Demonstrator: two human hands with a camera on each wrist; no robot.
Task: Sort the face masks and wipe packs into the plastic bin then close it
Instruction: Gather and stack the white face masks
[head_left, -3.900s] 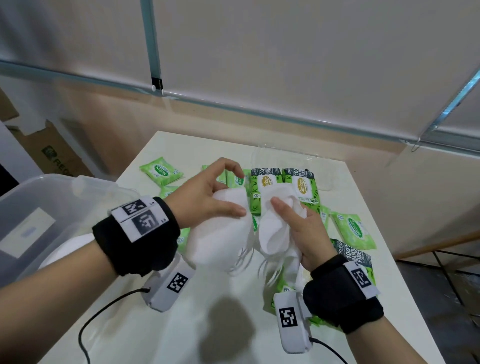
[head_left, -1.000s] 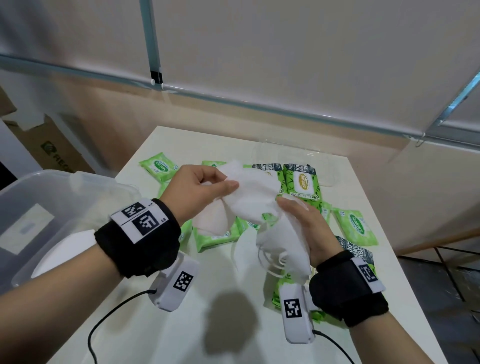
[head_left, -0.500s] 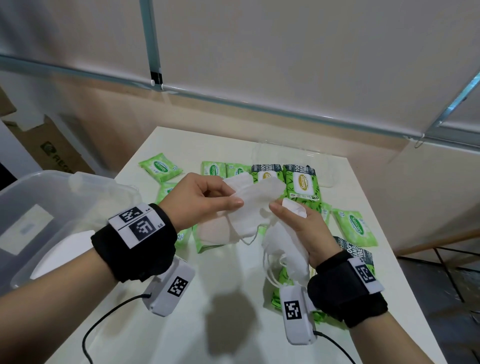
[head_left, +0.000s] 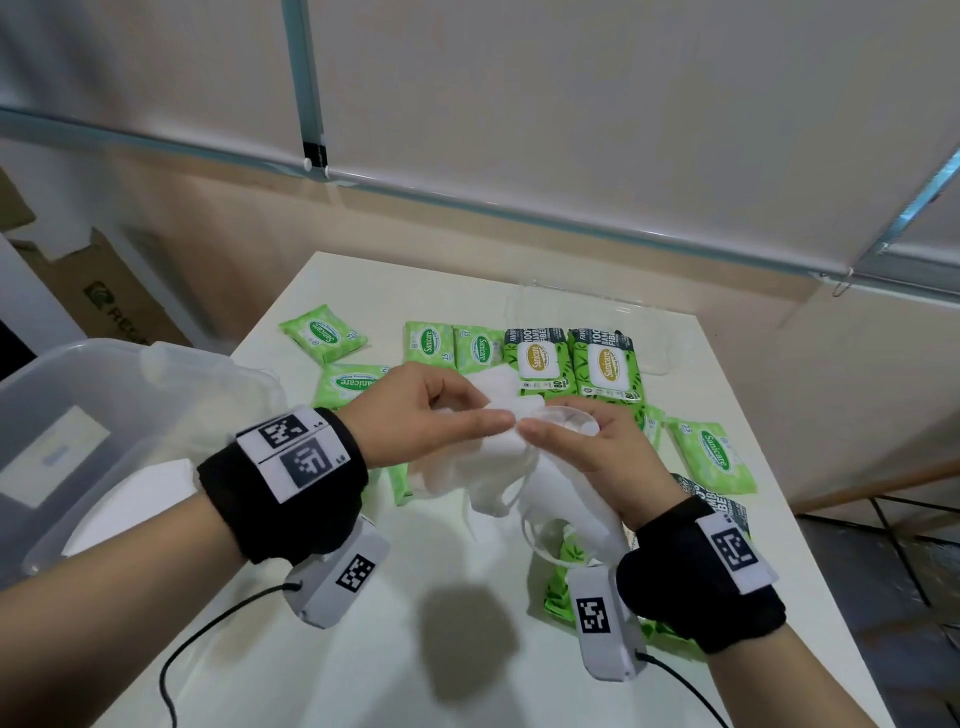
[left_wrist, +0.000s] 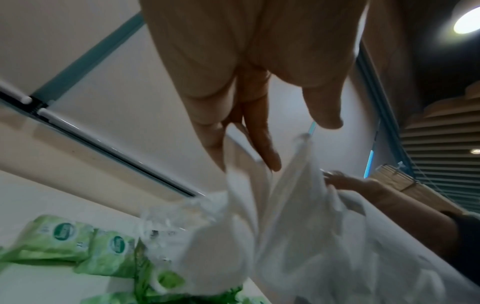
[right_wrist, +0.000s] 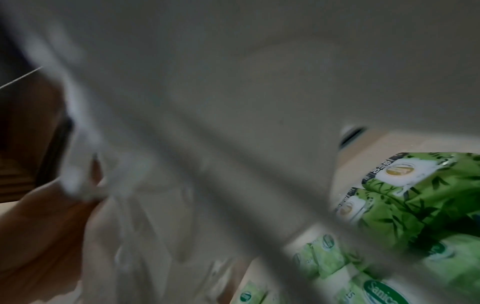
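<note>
Above table (head_left: 415, 649) | face masks (head_left: 483, 467) pinched between left hand (head_left: 415, 415) and right hand (head_left: 597, 447)

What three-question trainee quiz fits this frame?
1. True or false: both hands, left and right, hold white masks.
2. Which brand do the small green packs carry? A) Sanicare B) Dettol C) Kleenex
3. Fill in: the bin sits to the person's ____.
Key: 1 true; 2 A; 3 left.
</note>
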